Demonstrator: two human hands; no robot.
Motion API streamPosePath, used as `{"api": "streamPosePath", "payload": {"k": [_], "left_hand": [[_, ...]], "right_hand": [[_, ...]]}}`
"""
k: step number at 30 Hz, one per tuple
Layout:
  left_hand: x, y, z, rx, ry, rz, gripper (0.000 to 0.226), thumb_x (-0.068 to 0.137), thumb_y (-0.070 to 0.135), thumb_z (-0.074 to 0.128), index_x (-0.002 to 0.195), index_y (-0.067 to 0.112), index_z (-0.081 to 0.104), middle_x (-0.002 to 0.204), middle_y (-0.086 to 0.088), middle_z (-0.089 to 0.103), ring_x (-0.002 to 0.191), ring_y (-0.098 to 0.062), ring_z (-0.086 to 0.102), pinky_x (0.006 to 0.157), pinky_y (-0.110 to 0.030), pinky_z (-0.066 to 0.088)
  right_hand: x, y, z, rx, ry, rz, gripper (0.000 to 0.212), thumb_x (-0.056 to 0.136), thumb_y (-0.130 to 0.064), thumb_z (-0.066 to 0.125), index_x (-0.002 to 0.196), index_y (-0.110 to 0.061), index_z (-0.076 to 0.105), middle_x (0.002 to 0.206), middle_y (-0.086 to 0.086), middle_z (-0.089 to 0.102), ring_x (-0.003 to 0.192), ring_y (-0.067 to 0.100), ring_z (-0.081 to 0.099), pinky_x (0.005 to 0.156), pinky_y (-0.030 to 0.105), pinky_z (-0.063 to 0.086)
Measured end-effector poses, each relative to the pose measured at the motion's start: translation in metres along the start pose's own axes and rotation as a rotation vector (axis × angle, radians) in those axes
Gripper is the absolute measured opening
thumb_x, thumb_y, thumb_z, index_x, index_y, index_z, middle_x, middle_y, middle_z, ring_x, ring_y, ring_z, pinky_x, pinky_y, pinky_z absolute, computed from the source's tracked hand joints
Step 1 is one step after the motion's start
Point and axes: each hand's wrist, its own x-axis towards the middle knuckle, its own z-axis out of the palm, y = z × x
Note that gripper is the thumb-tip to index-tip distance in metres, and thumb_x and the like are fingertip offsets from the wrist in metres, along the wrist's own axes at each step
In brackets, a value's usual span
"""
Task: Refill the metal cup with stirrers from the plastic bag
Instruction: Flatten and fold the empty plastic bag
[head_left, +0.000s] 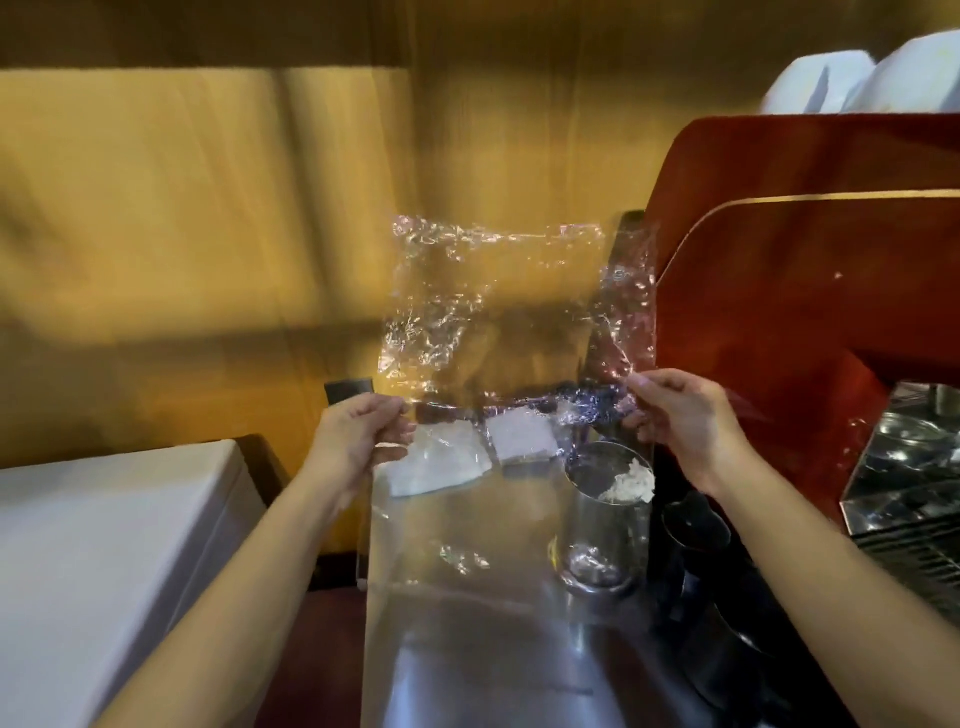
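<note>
While we hold the plastic bag (498, 312) up in the air, stretched flat between us and the yellow wall, it looks empty: we can see straight through the crinkled film and no stirrers show inside it. Our left hand (358, 434) pinches its lower left edge between thumb and fingers, and our right hand (680, 415) pinches the lower right edge the same way.

Below the right hand stands the metal cup (605, 514), upright on the steel counter (467, 649), with something pale showing at its mouth; the picture is too soft to say whether those are stirrer ends. We judge the pouring is probably done or nearly so, and what is left is checking the cup and putting the bag away, though that is only a guess from how the bag hangs.

Two white folded cloths or napkin stacks (522, 439) lie behind the cup. A dark pitcher (696, 525) sits just beside it on the right, close enough to be knocked. The red espresso machine (805, 260) crowds the right side, and a white box (104, 545) fills the left.
</note>
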Motion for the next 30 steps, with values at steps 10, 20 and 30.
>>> {"api": "streamPosePath", "payload": {"k": [10,20,30], "left_hand": [[-0.013,-0.014,-0.034,0.033,0.024,0.057,0.028,0.091,0.015,0.055,0.066,0.017,0.067,0.056,0.005,0.06,0.051,-0.007,0.053,0.046,-0.021,0.048],[-0.019,-0.01,-0.058,0.109,-0.084,0.077,0.026,0.088,0.01,0.056,0.069,0.016,0.072,0.054,0.004,0.065,0.051,-0.008,0.059,0.045,-0.019,0.047],[-0.012,0.003,-0.066,0.114,-0.096,0.075,0.038,0.088,-0.005,0.047,0.078,0.02,0.074,0.064,0.001,0.072,0.057,-0.011,0.066,0.05,-0.024,0.055]], "right_hand": [[0.002,0.019,0.016,-0.084,-0.181,0.031,0.007,0.068,-0.019,0.071,0.067,-0.013,0.069,0.062,0.007,0.065,0.048,0.019,0.057,0.038,0.021,0.043],[0.007,0.034,0.013,-0.077,-0.246,0.054,0.018,0.06,-0.025,0.073,0.071,-0.011,0.073,0.061,0.005,0.069,0.047,0.013,0.062,0.04,0.017,0.043],[0.018,0.03,0.016,-0.013,-0.326,-0.037,0.011,0.08,-0.001,0.06,0.085,-0.006,0.069,0.06,0.001,0.069,0.05,0.012,0.064,0.041,0.018,0.047]]}}
